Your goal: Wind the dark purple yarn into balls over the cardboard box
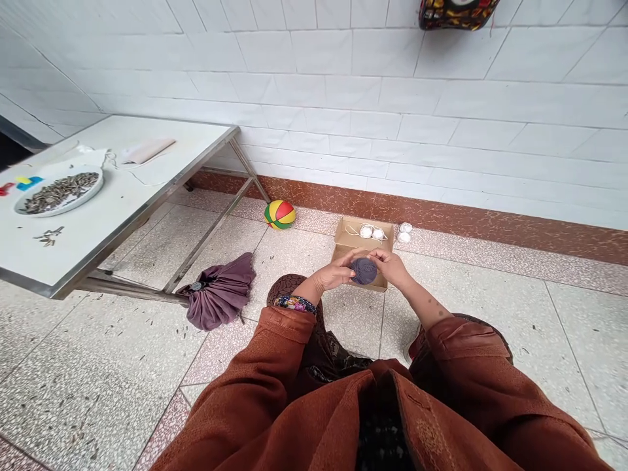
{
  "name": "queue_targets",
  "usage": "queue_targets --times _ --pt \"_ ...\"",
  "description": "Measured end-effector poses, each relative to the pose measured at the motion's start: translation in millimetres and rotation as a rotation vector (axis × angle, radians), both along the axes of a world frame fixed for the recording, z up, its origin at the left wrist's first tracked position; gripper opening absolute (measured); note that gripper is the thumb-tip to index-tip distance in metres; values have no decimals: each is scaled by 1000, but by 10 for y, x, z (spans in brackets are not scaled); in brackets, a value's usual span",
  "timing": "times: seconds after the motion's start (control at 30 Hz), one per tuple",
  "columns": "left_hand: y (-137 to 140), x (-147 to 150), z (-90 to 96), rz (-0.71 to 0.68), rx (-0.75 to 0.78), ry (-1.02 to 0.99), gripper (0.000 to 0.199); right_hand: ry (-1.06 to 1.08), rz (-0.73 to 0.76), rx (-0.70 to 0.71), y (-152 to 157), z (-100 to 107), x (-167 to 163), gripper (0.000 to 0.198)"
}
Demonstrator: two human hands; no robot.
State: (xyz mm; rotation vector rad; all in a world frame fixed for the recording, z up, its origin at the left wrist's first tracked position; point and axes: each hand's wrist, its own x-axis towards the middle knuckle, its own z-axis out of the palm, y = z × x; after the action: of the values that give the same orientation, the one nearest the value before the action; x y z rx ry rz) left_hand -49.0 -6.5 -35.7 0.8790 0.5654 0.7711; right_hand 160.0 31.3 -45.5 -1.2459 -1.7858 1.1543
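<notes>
A dark grey-purple ball of yarn (364,271) is held up between my two hands, above a cardboard box on the floor. My left hand (337,272) grips the ball's left side, thumb in front. On its upper right, the fingers of my right hand (388,265) are pinched at the ball's edge; whether they hold a loose strand is too small to tell. Behind it, the open cardboard box (340,233) has two white yarn balls (371,232) in its far part, with a loose white strand. Two more white yarn balls (404,232) sit on the floor, right of the box.
A red, yellow and green ball (280,214) lies by the table leg. The white table (161,171) at left bears a plate (95,191) of seed-like pieces. A purple folded cloth item (220,292) leans near the table's lower bar. A tiled wall (333,98) rises ahead.
</notes>
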Motion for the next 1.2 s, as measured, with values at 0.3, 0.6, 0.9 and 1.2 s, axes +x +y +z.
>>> queue_targets --times 0.3,0.6,0.9,1.2 --pt "146 -41 -85 465 -118 81 48 -118 234 193 -144 58 -57 24" --pt "113 9 -205 246 143 568 70 25 246 109 -192 271 -15 27" --pt "6 -24 -35 -24 16 97 87 -113 -2 94 -25 -27 46 25" --pt "99 -18 -67 315 -93 139 61 -176 252 168 -91 -57 -34 18"
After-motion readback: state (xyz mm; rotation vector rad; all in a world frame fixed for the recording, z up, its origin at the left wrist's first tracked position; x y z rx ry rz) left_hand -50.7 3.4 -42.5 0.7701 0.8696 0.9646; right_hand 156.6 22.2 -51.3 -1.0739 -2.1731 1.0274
